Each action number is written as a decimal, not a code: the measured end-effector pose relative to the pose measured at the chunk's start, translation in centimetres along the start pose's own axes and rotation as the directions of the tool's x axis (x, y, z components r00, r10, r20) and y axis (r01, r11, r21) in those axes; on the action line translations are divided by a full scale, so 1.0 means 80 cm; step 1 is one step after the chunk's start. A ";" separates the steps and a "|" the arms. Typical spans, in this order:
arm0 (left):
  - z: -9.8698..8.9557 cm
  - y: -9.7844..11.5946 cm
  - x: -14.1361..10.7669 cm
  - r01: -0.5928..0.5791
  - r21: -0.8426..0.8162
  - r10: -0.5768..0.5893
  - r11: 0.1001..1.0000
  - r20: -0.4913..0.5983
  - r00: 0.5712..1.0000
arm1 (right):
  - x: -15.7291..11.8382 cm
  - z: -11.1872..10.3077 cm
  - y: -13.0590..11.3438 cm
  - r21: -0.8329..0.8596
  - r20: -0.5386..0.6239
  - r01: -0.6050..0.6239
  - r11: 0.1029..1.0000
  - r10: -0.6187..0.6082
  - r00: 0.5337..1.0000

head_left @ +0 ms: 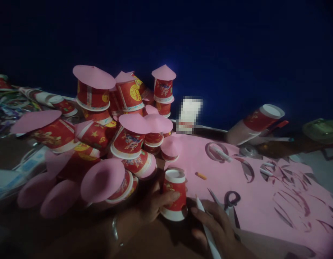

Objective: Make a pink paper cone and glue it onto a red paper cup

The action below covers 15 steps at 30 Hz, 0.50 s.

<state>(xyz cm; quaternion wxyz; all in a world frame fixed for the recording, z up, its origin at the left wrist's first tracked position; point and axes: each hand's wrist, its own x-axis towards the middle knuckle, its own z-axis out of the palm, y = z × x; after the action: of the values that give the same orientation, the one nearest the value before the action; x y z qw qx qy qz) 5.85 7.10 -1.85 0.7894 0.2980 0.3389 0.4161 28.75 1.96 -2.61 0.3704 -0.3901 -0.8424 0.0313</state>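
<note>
My left hand (155, 202), with a silver bangle at the wrist, is wrapped round a red paper cup (174, 205) with white bands and gold print. The cup stands nearly upright, wide end up or down I cannot tell. Close to its right side, my right hand (219, 221) holds a slim white pen-like stick (207, 227), its pale tip pointing up and away. Beside that hand lie dark-handled scissors (231, 200) on a pink paper sheet (189, 154). A short orange stub (200, 176) rests on the sheet beyond the cup.
Several red cups (132, 140) with pink paper cone tops (103, 180) are piled at the left. Pink paper scraps (293, 201) and a tape roll (217, 151) lie at the right. A stack of nested cups (259, 118) leans at the back right, near a blurred, pixelated white object (189, 111).
</note>
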 end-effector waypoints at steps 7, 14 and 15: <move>0.000 0.001 -0.001 -0.018 -0.002 0.018 1.000 0.015 1.000 | 0.002 0.000 -0.002 -0.033 0.011 0.001 0.999 0.000 1.000; -0.001 0.002 -0.001 -0.028 0.006 0.028 1.000 0.033 0.999 | -0.006 0.021 0.000 -0.006 -0.106 -0.010 1.000 0.009 0.994; -0.001 0.001 0.000 -0.030 -0.001 0.030 1.000 0.030 0.999 | -0.006 0.023 0.000 -0.002 -0.117 -0.011 1.000 0.011 0.993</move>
<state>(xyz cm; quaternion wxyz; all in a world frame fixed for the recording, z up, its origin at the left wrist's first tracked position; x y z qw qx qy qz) 5.73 7.16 -1.80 0.7882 0.3090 0.3224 0.4234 27.81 2.06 -4.24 0.4184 -0.3963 -0.8172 0.0096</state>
